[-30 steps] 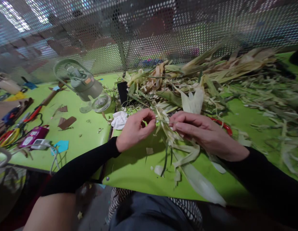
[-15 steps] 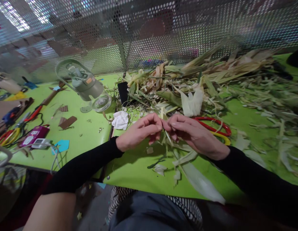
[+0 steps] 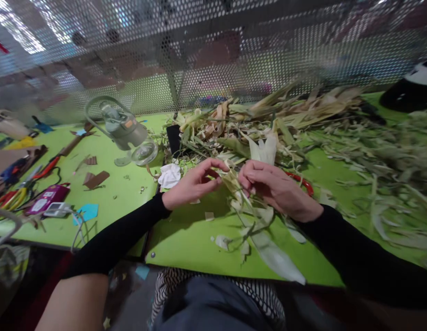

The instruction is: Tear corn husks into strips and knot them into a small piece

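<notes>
From where I stand, the right hand has its fingers curled in tight beside a small bundle of pale corn husk; I can't tell whether a strand is pinched between the fingertips. The left hand is loosely spread, thumb and forefinger parted, the forefinger's tip right by the bundle's upper end. Both wrists come out of black sleeves. The bundle is between the two hands, its loose strips trailing toward the person, over the bright green tabletop.

Just below it, a long whitish husk leaf reaches close to the near edge, and a curled scrap lies to its left. A red loop, perhaps a handle, peeks out from behind the right hand. Near the left wrist is a crumpled white tissue, and beyond that a flat black slab at the side of a big heap of husks, with thin green shreds strewn to the right.

Farther left I see a grey-green bottle with a loop handle, folded brown pieces, a blue paper, a purple device with a white one wired beside it, and yellow-handled scissors. A perforated screen runs along the back.
</notes>
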`<state>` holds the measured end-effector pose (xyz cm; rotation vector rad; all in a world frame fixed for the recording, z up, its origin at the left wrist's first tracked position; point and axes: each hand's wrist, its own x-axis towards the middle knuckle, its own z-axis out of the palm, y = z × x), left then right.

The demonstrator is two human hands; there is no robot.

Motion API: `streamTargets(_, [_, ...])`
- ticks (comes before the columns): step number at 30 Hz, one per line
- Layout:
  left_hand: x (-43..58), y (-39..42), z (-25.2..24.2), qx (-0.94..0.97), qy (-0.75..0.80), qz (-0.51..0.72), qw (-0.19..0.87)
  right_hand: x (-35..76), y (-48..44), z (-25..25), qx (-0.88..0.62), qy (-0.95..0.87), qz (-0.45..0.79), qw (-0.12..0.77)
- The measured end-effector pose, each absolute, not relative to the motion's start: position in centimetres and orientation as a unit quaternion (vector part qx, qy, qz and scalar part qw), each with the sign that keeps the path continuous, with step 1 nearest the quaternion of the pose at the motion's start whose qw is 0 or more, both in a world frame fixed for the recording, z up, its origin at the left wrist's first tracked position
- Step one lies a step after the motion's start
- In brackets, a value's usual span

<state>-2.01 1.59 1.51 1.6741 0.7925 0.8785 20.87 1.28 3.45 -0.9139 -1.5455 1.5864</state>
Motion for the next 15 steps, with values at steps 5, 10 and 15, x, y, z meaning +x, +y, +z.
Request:
streamTargets(5, [-0.8, 2.8, 2.1, 0.827, 0.297, 0.319, 0.356, 21.0, 1.6, 5.5, -0.381, -0.600, 0.588, 0.386])
streamTargets(10, [0.9, 4.4, 4.0, 0.774, 0.354, 0.342, 0.398, 22.4, 3.2, 7.5, -0.452, -0.645, 0.496, 0.364])
streamTargets(15, [1.2, 5.7, 7.8, 0.698, 0.391, 0.404, 0.443, 26.7, 3.2, 7.0, -0.567, -0.790, 0.201, 0.123])
